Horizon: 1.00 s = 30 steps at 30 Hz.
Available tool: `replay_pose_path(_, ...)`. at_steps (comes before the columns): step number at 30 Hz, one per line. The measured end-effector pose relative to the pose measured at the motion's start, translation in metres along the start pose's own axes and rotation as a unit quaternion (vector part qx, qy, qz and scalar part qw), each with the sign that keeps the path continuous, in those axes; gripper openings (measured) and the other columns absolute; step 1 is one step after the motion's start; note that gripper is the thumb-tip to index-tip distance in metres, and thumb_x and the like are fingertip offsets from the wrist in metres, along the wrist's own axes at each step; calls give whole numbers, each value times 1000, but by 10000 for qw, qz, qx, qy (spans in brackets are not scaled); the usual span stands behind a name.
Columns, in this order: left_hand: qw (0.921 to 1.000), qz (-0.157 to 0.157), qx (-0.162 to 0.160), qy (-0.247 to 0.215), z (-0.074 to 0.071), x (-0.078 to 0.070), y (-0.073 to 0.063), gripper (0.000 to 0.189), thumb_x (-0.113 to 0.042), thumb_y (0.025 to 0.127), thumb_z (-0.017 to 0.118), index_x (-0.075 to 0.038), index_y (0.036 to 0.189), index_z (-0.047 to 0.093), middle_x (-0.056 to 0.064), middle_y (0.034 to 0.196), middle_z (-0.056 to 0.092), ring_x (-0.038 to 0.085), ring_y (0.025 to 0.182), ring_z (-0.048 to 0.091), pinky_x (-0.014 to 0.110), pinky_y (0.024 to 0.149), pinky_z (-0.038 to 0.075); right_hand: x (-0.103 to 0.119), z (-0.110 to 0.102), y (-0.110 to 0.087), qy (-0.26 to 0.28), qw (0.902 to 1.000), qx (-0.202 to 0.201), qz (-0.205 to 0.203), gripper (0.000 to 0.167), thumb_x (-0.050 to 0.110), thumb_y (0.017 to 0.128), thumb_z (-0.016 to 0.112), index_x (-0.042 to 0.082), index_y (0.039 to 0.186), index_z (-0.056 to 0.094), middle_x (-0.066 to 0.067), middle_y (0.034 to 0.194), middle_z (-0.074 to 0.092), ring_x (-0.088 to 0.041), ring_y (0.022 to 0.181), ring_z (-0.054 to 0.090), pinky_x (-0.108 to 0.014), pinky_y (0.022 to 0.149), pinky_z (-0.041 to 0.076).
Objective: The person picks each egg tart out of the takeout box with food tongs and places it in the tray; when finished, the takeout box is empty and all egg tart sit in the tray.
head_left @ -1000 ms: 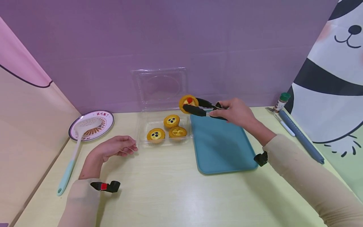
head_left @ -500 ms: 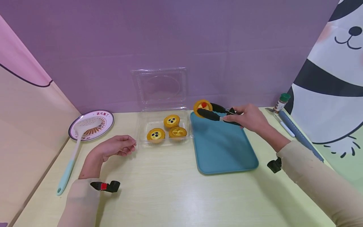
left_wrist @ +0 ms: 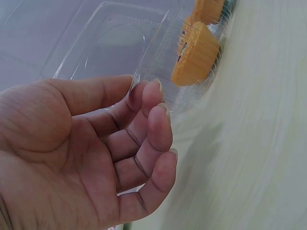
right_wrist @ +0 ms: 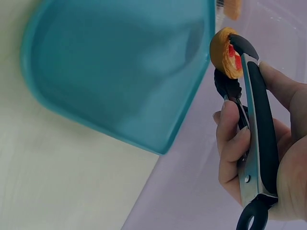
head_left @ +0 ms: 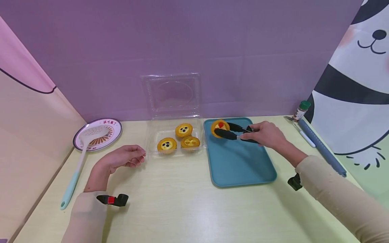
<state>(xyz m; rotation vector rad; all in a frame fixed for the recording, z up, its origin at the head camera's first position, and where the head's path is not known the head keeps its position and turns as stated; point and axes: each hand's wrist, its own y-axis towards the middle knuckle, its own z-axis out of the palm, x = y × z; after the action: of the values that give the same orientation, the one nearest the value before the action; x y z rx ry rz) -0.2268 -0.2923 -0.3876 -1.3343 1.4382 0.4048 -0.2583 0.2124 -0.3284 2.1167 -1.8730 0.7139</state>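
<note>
Holding a tart in tongs: right hand

L sleeve: long, pale beige, plain. R sleeve: same col., tiny bumps nr cuff, wrinkles up arm. Blk gadget nr L cuff: chunky, w/ sm. red square. Blk lump nr R cuff, partly hid. L hand & R hand bare.

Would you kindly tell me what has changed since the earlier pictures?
The right hand, gripping the tongs, has carried the red-topped tart rightward and down, over the blue tray. The left hand and three tarts in the clear container stayed put.
</note>
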Motion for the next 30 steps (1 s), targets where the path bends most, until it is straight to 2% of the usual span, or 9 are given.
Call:
replay_pose_path(3, 10000, 3, 16, 2, 0, 0, 0, 32, -25, 104, 52, 5, 117, 53, 1, 91, 63, 15, 81, 58, 29, 78, 53, -1, 4, 3, 23, 9999, 99, 46, 85, 58, 85, 72, 6, 147, 49, -12, 87, 71, -27, 71, 70, -31, 60, 48)
replay_pose_path(7, 10000, -7, 11, -13, 0, 1, 0, 33, -25, 104, 52, 5, 117, 53, 2, 92, 63, 15, 82, 58, 29, 78, 53, -1, 9, 5, 59, 9998, 200, 11, 84, 57, 86, 72, 5, 148, 48, -20, 115, 70, -28, 74, 72, -30, 62, 51)
replay_pose_path(10, 10000, 22, 16, -4, 0, 0, -1, 33, -25, 104, 52, 6, 117, 53, 2, 92, 63, 16, 82, 58, 30, 78, 53, -1, 12, 7, 52, 9997, 225, -4, 83, 55, 87, 71, 5, 148, 47, -22, 127, 66, -28, 76, 73, -30, 62, 52)
replay_pose_path(17, 10000, 61, 30, -1, 0, 0, -1, 34, -26, 104, 53, 6, 116, 54, 3, 93, 63, 16, 82, 58, 29, 78, 53, 0, 13, 8, 55, 9996, 264, 18, 80, 52, 88, 71, 1, 146, 48, -22, 121, 68, -30, 76, 72, -30, 62, 52)
replay_pose_path(21, 9999, 99, 37, 3, 1, 0, -1, 34, -27, 104, 53, 5, 115, 54, 3, 93, 63, 15, 82, 58, 29, 77, 53, -1, 14, 10, 12, 9995, 301, -7, 82, 54, 88, 70, 1, 146, 48, -19, 111, 71, -29, 74, 72, -30, 62, 51)
replay_pose_path(24, 9999, 96, 40, -6, 1, 0, -2, 34, -27, 104, 53, 5, 115, 54, 2, 93, 63, 15, 82, 59, 29, 77, 53, 1, 14, 11, -90, 9995, 315, 14, 84, 56, 87, 70, 2, 148, 47, -19, 116, 70, -28, 74, 72, -31, 61, 50)
replay_pose_path(28, 10000, 74, 42, -13, 0, 0, -2, 33, -26, 105, 53, 5, 116, 54, 3, 93, 63, 15, 82, 59, 29, 78, 53, 3, 15, 13, -305, 9990, 301, 88, 86, 59, 86, 69, 6, 150, 45, -20, 132, 64, -26, 80, 74, -31, 60, 50)
replay_pose_path(30, 10000, 74, 46, -20, 0, -1, -2, 33, -26, 105, 53, 5, 116, 54, 3, 93, 63, 16, 83, 59, 29, 78, 53, 3, 16, 14, -405, 9987, 277, 100, 87, 61, 86, 69, 8, 150, 45, -18, 129, 66, -26, 81, 74, -31, 57, 49)
